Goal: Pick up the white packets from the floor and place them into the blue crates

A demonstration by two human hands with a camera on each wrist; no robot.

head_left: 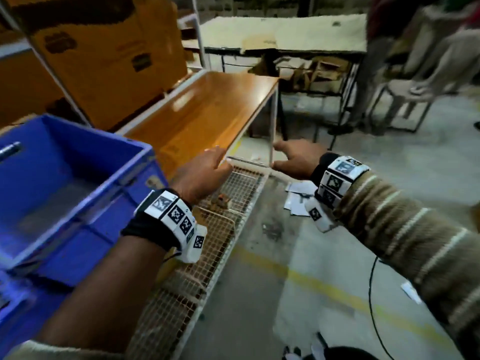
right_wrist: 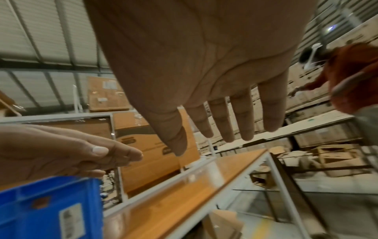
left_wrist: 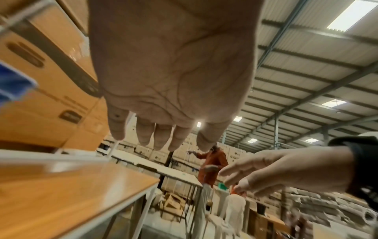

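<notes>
A blue crate stands on the wooden shelf at my left; its corner shows in the right wrist view. Several white packets lie in a heap on the concrete floor beside the rack, below my right wrist. One more white packet lies alone on the floor at the right. My left hand hovers empty over the shelf's front edge, its fingers straight. My right hand is held out past the rack's corner post, fingers spread and empty.
A wire-mesh lower shelf runs below the wooden one. Big cardboard boxes stand behind the rack. A table and a stool with a seated person are further back. A black cable crosses the floor.
</notes>
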